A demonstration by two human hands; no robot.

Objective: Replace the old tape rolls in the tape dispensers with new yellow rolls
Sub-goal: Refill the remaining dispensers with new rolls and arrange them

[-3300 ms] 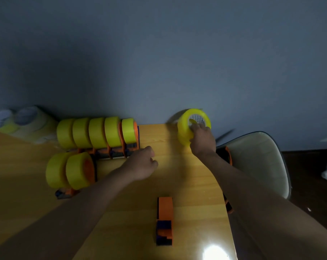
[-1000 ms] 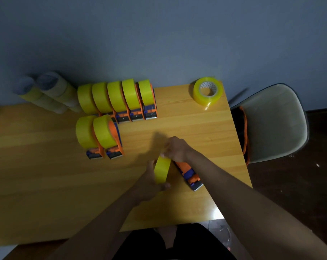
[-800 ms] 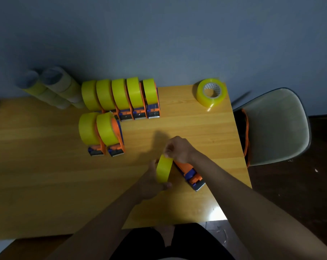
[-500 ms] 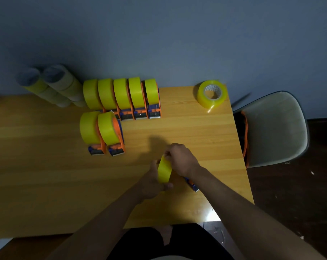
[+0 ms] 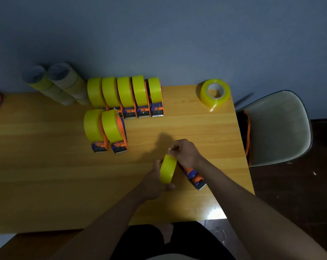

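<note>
The left hand [image 5: 155, 182] holds a yellow roll [image 5: 168, 171] on its edge, with the fingers curled around the roll from below and behind. This keeps the roll from turning or tipping. The right hand [image 5: 185, 153] sits just above the roll, and its fingers pinch together at the top. I think they pinch the loose end of the tape to pull it out, but the end is too small to see well.

Just right of the roll, a dispenser [image 5: 193, 175] lies on the worktop [image 5: 46, 166]. The right hand partly covers it. It is close by, so the roll can probably go onto it soon.

Far up and left of the fingers, seven dispensers with yellow rolls [image 5: 121, 102] stand in two rows. They look done, set aside out of the way. One more loose roll [image 5: 215, 94] lies flat at the far right corner, well away from both hands. Some stacked rolls [image 5: 61, 85] stand by the wall at the far left.
</note>
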